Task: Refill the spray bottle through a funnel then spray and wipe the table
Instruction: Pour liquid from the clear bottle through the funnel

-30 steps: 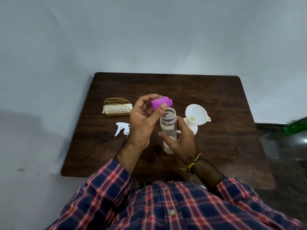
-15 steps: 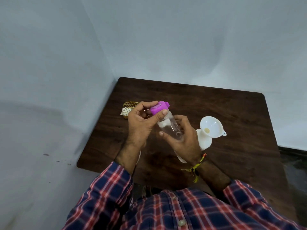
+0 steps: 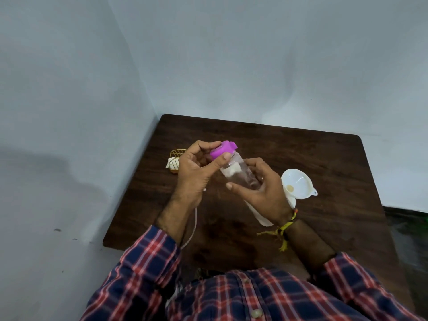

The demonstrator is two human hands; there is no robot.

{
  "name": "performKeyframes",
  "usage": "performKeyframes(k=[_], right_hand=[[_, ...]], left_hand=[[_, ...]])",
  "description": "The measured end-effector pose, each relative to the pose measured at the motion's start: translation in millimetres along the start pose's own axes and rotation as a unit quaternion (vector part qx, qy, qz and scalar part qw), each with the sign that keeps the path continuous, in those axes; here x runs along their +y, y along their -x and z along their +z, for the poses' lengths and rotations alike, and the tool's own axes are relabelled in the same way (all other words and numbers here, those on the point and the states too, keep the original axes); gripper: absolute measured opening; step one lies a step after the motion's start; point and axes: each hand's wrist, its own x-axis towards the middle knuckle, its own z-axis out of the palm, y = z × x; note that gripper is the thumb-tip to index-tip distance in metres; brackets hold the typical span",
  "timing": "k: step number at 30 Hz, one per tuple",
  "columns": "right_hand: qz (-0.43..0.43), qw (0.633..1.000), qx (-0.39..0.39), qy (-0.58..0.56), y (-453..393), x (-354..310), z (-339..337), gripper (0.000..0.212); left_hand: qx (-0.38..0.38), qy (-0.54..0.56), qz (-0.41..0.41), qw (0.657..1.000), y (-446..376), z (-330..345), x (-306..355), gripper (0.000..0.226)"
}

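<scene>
Left hand point(image 3: 194, 172) pinching purple cap point(image 3: 222, 149), thumb and fingers point(image 3: 222, 158) curling round it. Right hand point(image 3: 261, 193) wrapping clear refill bottle point(image 3: 240, 174), holding it above desk point(image 3: 324, 158). Bottle tilting, long axis running from right palm up-left to cap, so cap sitting nearer left fingers. Looks like cap twisting step. Inside: clear liquid, level hard to tell. White funnel point(image 3: 297, 184) sitting in white spray bottle point(image 3: 290, 200) just right of right hand, apparently empty. Pouring probably coming next.

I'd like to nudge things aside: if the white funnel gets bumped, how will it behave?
The white funnel looks like thin plastic, so probably light and easily shoved. It seems to sit atop a white bottle by the right hand, with its wide bowl high up, so it may tip off.
</scene>
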Motion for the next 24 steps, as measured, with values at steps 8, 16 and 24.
performKeyframes(k=[8,16,24], right_hand=[[0.012,0.999,0.006,-0.032,-4.5,-0.5,4.9,0.048],[0.012,0.999,0.034,-0.024,-7.7,-1.4,10.5,0.049],[0.026,0.999,0.037,-0.029,-8.1,-1.7,12.9,0.047]], left_hand=[[-0.083,0.02,-0.036,0.996,-19.6,-26.6,-7.1,0.043],[-0.064,-0.017,-0.041,0.997,-28.6,-22.1,-9.4,0.058],[-0.054,0.02,-0.049,0.997,-24.7,-5.5,-5.0,0.061]])
